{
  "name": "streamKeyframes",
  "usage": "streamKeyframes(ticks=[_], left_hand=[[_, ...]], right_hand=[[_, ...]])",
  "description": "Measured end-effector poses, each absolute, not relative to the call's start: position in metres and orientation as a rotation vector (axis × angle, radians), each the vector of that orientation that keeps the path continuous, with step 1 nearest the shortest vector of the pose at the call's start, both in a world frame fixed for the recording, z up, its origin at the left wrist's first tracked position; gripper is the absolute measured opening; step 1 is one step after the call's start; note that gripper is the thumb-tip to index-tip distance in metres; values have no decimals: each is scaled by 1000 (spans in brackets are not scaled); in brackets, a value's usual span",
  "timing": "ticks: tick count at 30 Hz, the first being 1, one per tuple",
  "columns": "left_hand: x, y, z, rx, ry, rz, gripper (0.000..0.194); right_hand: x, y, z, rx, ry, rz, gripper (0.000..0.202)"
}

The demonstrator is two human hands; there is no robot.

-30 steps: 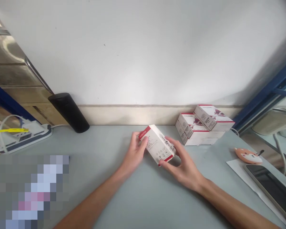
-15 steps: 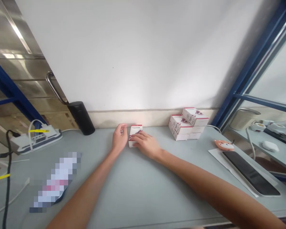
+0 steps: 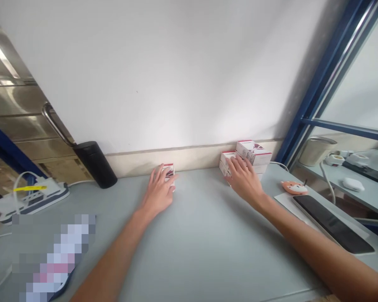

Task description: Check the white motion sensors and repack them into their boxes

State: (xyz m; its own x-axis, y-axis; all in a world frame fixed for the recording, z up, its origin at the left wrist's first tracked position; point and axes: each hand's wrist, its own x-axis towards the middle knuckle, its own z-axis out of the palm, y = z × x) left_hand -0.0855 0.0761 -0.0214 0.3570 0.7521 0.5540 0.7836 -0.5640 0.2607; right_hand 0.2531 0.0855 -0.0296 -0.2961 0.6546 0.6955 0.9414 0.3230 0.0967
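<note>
The left hand [image 3: 158, 195], fingers spread, overlies a single red-and-white carton [image 3: 169, 168] at the rear of the worktop [image 3: 192, 243]; the right hand [image 3: 245, 178], fingers parted, overlaps the stacked cartons [image 3: 261, 158]; whether it grips one cannot be determined.
</note>
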Motion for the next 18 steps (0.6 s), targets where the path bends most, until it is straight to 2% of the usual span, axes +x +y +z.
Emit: streamKeyframes(ticks=[2, 5, 6, 8, 10, 11, 13, 15, 16, 18], left_hand=[[-61, 65, -23, -2559, -1386, -1127, 30], [-23, 49, -32, -2693, -1565, -1604, 23], [-14, 45, -34, -2737, -1718, -1815, 30], [-3, 38, -33, -2713, -1990, -2250, 60], [-1, 33, -26, -2732, -2011, -2544, 70], [-1, 30, -21, -2779, -1934, -2590, 65], [-1, 22, -12, -2860, -1855, -2419, 56], [2, 15, -9, -2831, -1779, -2219, 61], [4, 13, -9, -2817, -1743, -2160, 60], [7, 10, -13, -2833, -1699, -2076, 57]], right_hand=[[263, 88, -34, -1406, -2053, -667, 44], [254, 80, -33, -1244, -2035, -520, 35], [247, 73, -31, -1157, -2018, -428, 33], [230, 54, -24, -955, -1956, -164, 34], [213, 33, -19, -812, -1866, 157, 39], [207, 24, -18, -797, -1877, 310, 41], [200, 13, -18, -827, -1884, 525, 58], [200, 12, -19, -858, -1863, 604, 71], [203, 15, -20, -854, -1862, 594, 69], [210, 22, -18, -818, -1903, 538, 51]])
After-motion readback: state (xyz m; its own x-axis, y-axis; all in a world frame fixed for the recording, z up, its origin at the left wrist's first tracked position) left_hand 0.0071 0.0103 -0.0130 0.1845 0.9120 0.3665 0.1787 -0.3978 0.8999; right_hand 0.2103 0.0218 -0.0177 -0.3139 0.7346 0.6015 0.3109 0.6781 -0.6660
